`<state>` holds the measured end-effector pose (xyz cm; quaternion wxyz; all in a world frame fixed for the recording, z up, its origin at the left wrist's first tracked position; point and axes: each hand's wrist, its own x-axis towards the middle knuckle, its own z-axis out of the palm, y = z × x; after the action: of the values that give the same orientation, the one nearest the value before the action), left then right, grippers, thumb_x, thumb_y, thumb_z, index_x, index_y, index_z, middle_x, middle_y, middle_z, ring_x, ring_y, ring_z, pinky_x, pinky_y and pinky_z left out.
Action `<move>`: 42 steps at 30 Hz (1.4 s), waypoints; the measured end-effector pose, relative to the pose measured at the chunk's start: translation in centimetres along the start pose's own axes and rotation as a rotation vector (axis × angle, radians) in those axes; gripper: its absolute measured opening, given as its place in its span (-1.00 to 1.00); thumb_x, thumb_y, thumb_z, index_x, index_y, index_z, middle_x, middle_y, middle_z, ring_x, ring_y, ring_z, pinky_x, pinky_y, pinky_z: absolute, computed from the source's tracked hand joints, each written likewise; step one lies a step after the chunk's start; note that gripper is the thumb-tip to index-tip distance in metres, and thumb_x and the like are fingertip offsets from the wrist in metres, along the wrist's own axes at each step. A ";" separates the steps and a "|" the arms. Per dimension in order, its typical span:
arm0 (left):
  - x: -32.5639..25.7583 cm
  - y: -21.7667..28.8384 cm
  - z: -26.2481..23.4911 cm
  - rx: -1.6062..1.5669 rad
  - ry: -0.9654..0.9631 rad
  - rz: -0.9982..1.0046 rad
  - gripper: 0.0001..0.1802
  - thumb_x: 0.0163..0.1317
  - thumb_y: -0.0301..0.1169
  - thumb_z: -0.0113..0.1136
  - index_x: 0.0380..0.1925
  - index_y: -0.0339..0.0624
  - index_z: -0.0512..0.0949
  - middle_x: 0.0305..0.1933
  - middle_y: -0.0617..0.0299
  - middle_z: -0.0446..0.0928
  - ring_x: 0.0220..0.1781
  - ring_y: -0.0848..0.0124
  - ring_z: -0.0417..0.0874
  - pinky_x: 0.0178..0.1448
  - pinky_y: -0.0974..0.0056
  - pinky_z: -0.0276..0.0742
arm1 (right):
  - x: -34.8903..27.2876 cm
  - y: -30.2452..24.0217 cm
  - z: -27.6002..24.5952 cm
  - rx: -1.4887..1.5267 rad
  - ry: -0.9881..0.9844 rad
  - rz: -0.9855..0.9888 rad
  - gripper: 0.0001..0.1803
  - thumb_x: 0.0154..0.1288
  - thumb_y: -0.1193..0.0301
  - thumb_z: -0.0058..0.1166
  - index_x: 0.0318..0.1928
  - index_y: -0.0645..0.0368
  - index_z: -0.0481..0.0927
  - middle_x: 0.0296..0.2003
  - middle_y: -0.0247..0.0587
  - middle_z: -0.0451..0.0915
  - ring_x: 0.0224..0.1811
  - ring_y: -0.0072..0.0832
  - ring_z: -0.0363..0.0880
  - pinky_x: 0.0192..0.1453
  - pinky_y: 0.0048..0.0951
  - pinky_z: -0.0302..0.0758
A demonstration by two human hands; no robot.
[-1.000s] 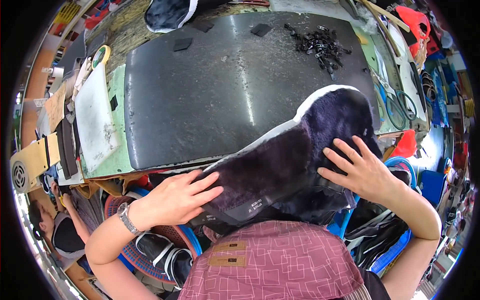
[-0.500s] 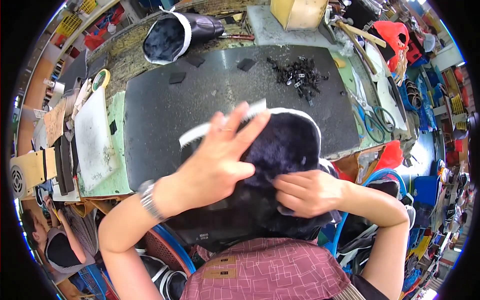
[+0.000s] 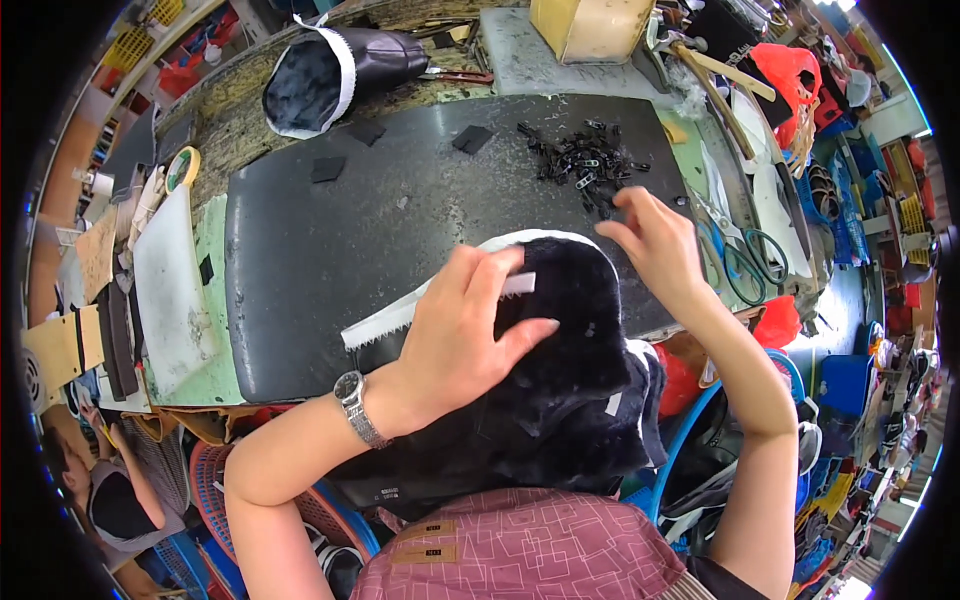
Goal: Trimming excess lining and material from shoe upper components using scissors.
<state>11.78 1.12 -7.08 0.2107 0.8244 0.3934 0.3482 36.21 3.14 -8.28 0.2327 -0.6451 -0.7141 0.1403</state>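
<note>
Across my lap and the table's near edge lies a black fur-lined boot upper (image 3: 570, 315) with a white-edged rim. My left hand (image 3: 465, 325) rests over it, its fingers curled around a length of white toothed zipper tape (image 3: 385, 322) and its thumb spread over the dark fur. The tape's short end pokes out by the index finger. Over the table at the right, my right hand (image 3: 655, 240) is raised with thumb and index finger apart. Its fingertips are close to a pile of small black zipper sliders (image 3: 590, 165); nothing shows between them.
A black mat (image 3: 330, 240) covers the work table. At the back lies another fur-lined boot (image 3: 310, 85). Green-handled scissors (image 3: 750, 260) and a hammer (image 3: 715, 90) are on the right. Flat black scraps (image 3: 472, 138) and a tape roll (image 3: 182, 170) lie farther left. Blue-rimmed baskets flank my lap.
My right hand has left the fur and moved up and right to the slider pile. My left fingers have bent inward, and the tape's end now sits lower, over the fur.
</note>
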 end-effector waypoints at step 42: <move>-0.2 -0.5 -1.0 -0.436 -0.335 -0.612 -0.88 0.06 -0.50 0.19 -0.41 -0.34 0.56 -0.56 0.24 0.54 -0.52 0.59 0.48 -0.39 0.41 0.41 | -2.2 -6.9 2.2 0.847 -0.466 0.114 -0.19 0.21 0.63 -0.09 0.36 0.08 -0.22 -0.34 -0.15 0.57 -0.31 -0.54 0.51 -0.14 -0.52 0.47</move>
<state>10.70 1.34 -6.75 0.5356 0.6504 0.4978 0.2058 29.34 0.29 -7.00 0.3007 -0.4829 -0.5909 0.5720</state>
